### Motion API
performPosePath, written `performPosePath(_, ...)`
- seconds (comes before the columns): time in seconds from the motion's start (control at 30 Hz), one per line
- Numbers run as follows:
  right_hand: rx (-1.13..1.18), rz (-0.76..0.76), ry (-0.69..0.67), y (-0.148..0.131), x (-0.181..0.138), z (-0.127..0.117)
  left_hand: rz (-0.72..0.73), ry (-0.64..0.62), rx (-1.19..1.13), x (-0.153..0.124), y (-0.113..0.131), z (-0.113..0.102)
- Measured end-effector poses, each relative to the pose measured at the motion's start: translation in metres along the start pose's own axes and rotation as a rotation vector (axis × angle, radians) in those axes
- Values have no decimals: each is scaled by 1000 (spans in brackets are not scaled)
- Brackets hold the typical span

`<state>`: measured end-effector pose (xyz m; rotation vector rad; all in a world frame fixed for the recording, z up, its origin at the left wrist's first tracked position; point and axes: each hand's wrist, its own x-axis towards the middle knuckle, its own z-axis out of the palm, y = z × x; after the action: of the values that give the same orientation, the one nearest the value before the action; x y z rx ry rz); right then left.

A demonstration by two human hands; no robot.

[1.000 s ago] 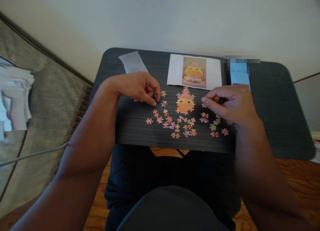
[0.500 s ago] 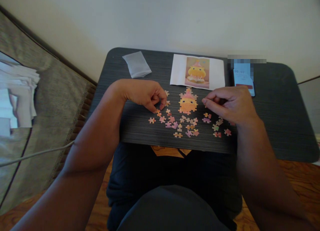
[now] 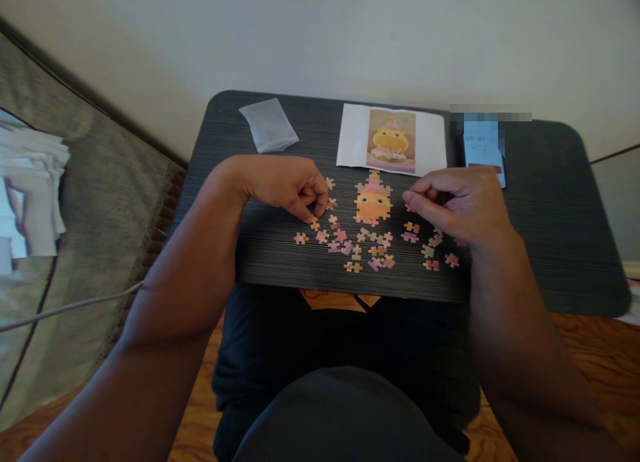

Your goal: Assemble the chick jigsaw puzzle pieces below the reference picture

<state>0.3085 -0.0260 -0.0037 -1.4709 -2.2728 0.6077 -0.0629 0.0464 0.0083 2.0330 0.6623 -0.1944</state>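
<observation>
My left hand (image 3: 295, 187) is curled over the left side of the puzzle, thumb and forefinger tips down on a small orange puzzle piece (image 3: 315, 224). Near the middle lies a joined puzzle section (image 3: 373, 201) showing a yellow face under a pink hat. To its right, my right hand (image 3: 453, 199) is closed in a pinch; whatever is between its fingertips is hidden. A loose piece (image 3: 409, 208) peeks out just under those fingertips. Several loose pink, orange and purple pieces (image 3: 341, 236) are spread below the section, and more (image 3: 427, 251) lie by my right wrist.
A printed sheet (image 3: 431, 142) with the yellow character's picture lies behind the joined section. A clear plastic bag (image 3: 270, 126) is at the table's back left. A phone (image 3: 483, 145) with a lit screen lies behind my right hand. Stacked papers (image 3: 35, 189) are at far left.
The whole view has shifted slightly. Both hands keep nearly the same pose and place over the table, and the pieces look unmoved.
</observation>
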Motion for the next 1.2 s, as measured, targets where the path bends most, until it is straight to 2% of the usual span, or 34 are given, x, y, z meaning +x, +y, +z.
performPosePath(0.27,3,9,20,1,0,0,49,61,-94,-5,7,-1)
performPosePath(0.47,2,28,26,0,0,1,47,124,-67,-7,9,-1)
performPosePath(0.63,-26,55,170,-3,0,1,36,166,-174,-7,4,-2)
performPosePath(0.87,-38,165,444,4,0,-1,-3,128,-165,-7,-5,-5)
performPosePath(0.93,-23,162,472,6,-1,-4,-9,137,-162,-7,-7,-5)
performPosePath(1.07,26,118,434,9,-2,-7,30,185,-170,-6,-12,-6)
performPosePath(1.2,118,18,493,21,0,-5,-29,258,-198,-5,-15,-5)
